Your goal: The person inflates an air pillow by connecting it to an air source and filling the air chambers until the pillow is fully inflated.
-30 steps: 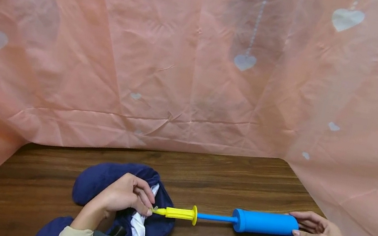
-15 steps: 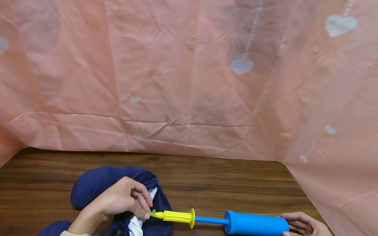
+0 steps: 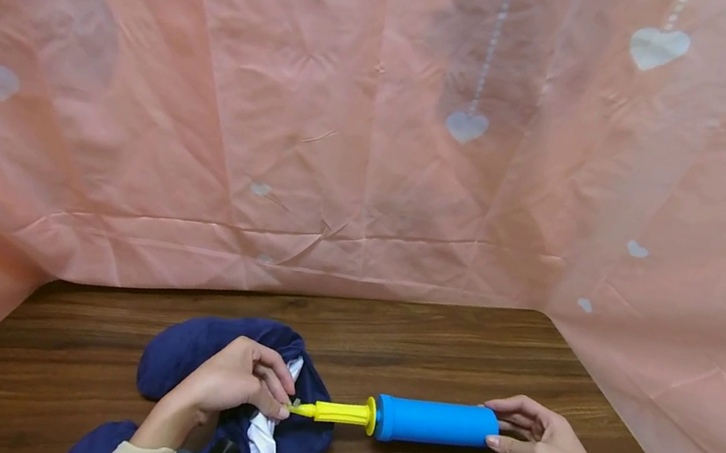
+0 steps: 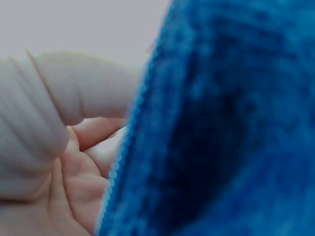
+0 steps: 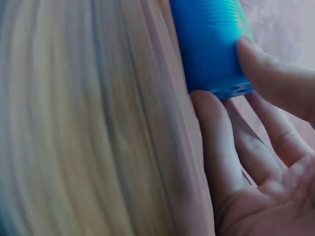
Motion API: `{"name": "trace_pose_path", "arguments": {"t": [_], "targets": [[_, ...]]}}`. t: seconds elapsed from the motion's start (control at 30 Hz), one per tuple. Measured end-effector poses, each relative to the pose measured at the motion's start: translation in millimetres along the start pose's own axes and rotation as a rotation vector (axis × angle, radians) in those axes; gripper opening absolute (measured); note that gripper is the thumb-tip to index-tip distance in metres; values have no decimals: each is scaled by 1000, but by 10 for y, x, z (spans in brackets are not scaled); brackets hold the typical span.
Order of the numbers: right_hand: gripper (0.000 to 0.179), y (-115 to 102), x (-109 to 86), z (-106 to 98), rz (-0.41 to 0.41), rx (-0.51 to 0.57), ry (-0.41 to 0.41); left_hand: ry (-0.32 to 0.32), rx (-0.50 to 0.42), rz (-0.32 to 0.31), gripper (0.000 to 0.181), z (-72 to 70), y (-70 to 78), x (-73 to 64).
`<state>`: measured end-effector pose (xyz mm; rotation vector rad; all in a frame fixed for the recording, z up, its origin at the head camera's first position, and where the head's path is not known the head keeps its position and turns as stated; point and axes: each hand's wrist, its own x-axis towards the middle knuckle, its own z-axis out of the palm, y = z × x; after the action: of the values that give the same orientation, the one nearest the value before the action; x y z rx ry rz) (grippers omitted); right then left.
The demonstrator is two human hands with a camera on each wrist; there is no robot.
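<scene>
A navy U-shaped neck pillow [image 3: 203, 348] lies on the table, its cover parted over a white inner layer [image 3: 261, 451]. My left hand [image 3: 235, 374] pinches the tip of the hand pump's yellow nozzle [image 3: 304, 410] at this opening. A small clear piece, perhaps a valve, shows beside the fingertips; the exact contact is hidden. In the right wrist view, the thumb and fingers of my right hand [image 5: 266, 162] grip the end of the pump's blue barrel [image 5: 211, 49]. That barrel lies nearly against the yellow flange [image 3: 371, 417]. Zipped blue fabric [image 4: 221, 123] covers much of the left wrist view.
Under everything is a dark wood-grain table [image 3: 430, 344]. A pink curtain [image 3: 321, 130] with white hearts hangs behind it and along both sides. Part of the pillow lies beneath my left forearm.
My right hand has pushed the blue barrel left toward the yellow handle, and the blue rod between them has gone out of sight. My left hand has stayed at the nozzle.
</scene>
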<state>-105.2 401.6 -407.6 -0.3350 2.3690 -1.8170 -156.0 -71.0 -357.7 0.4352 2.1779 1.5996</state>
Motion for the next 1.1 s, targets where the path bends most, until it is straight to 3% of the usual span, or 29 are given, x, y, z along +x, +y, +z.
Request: {"name": "trace_pose_path", "arguments": {"t": [0.13,0.4,0.67,1.1], "targets": [[46,-57,-8,65,39,-5,5,4,-4,-3,28,11,5,-7],[47,-7,-31,-7,25,-44,5,0,11,4,29,31,-1,-7],[45,107,-105,-311,56,-94,48,6,16,0,29,27,-8,-16],[37,299,-354,-811,20,-89,126,0,21,4,28,14,-1,-11]]}}
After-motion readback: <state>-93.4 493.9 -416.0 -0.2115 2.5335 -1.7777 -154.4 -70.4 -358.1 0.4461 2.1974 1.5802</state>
